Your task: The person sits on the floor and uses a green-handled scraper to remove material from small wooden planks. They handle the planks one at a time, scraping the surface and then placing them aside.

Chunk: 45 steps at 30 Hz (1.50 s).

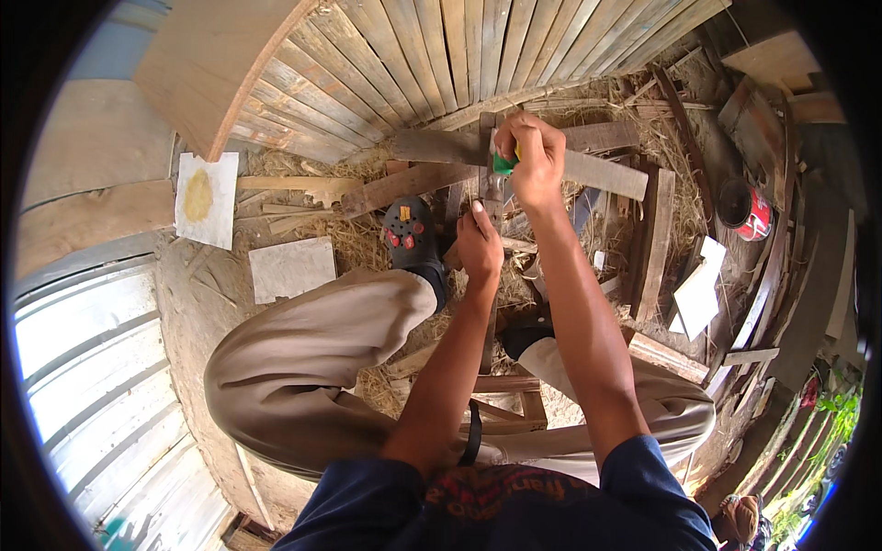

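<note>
In front of me, my right hand is closed round a green-and-yellow handle. The tool's working end is too small to make out; it sits over a narrow upright strip of wood. Nearer to me, my left hand grips the near end of that strip, thumb on top. Under and beside the strip, a dark board and a greyish plank lie crosswise. My left foot, in a dark clog with small charms, rests just left of my left hand.
A slatted wooden panel stands at the far side. Straw and wood offcuts cover the ground. A red can lies at the right near a white broken sheet. Two pale sheets, one with a yellowish stain, lie at the left.
</note>
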### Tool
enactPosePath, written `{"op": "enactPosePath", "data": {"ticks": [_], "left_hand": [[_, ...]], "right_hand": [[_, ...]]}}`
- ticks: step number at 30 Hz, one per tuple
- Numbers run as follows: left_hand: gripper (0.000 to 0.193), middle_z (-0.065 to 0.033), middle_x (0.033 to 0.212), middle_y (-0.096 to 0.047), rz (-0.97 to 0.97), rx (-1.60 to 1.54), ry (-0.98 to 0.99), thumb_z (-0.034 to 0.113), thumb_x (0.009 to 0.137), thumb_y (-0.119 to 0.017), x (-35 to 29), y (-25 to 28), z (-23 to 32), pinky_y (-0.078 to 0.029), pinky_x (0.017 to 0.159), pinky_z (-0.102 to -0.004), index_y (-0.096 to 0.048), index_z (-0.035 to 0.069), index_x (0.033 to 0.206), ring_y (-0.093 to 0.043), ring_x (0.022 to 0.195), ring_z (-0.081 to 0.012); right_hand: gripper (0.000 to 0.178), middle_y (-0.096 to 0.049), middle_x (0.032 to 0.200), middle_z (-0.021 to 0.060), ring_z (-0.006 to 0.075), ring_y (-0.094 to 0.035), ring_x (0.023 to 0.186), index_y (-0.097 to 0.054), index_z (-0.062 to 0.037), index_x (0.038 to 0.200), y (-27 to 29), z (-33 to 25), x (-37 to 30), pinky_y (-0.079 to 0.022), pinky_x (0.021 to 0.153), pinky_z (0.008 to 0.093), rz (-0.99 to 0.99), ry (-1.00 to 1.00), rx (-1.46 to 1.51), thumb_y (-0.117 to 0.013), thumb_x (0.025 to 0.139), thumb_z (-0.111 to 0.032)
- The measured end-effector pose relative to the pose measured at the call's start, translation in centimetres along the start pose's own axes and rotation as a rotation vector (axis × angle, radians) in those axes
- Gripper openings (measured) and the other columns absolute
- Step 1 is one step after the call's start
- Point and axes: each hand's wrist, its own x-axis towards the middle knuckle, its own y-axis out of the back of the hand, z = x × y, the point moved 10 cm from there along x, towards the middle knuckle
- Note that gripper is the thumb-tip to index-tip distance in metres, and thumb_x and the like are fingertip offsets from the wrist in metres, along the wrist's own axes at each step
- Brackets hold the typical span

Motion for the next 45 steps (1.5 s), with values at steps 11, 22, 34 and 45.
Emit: {"op": "enactPosePath", "data": {"ticks": [11,22,34,45], "left_hand": [[0.060,-0.0299,0.081,-0.066,-0.008,0.154,0.161,0.049,0.103,-0.036,-2.8,0.5,-2.2,-0.051,0.070,-0.0576,-0.067,-0.002,0.095,-0.064,0.076,-0.0501],[0.058,-0.0296,0.078,-0.066,-0.022,0.144,0.086,0.048,0.102,-0.038,-3.0,0.4,-1.9,-0.051,0.069,-0.0568,-0.066,-0.001,0.093,-0.064,0.075,-0.0494],[0.047,-0.0244,0.095,-0.059,-0.100,0.090,-0.008,0.042,0.103,-0.044,-9.1,-0.8,-5.8,-0.048,0.078,-0.0527,-0.061,-0.001,0.100,-0.059,0.089,-0.0440],[0.042,-0.0224,0.091,-0.061,-0.026,0.275,-0.040,0.038,0.103,-0.045,-8.6,0.0,-6.2,-0.050,0.072,-0.0508,-0.060,0.000,0.091,-0.061,0.082,-0.0423]], "right_hand": [[0.020,-0.050,0.070,0.0032,0.0125,-0.041,0.064,-0.051,-0.0038,0.071,0.8,0.5,-2.3,-0.036,0.061,0.0301,0.098,-0.166,-0.005,-0.042,0.088,-0.010],[0.020,-0.045,0.067,0.0025,0.0117,-0.039,0.063,-0.046,-0.0035,0.067,0.8,-0.6,-2.8,-0.033,0.059,0.0285,0.152,-0.132,-0.007,-0.042,0.087,-0.006],[0.020,-0.044,0.067,0.0064,0.0186,-0.043,0.067,-0.042,-0.0026,0.065,6.9,1.1,-9.3,-0.038,0.068,0.0331,0.222,-0.121,0.035,-0.042,0.083,-0.008],[0.032,-0.069,0.094,0.0104,0.0169,-0.058,0.085,-0.070,0.0050,0.095,3.8,3.6,-8.2,-0.044,0.080,0.0292,-0.094,-0.454,-0.211,-0.045,0.093,-0.015]]}}
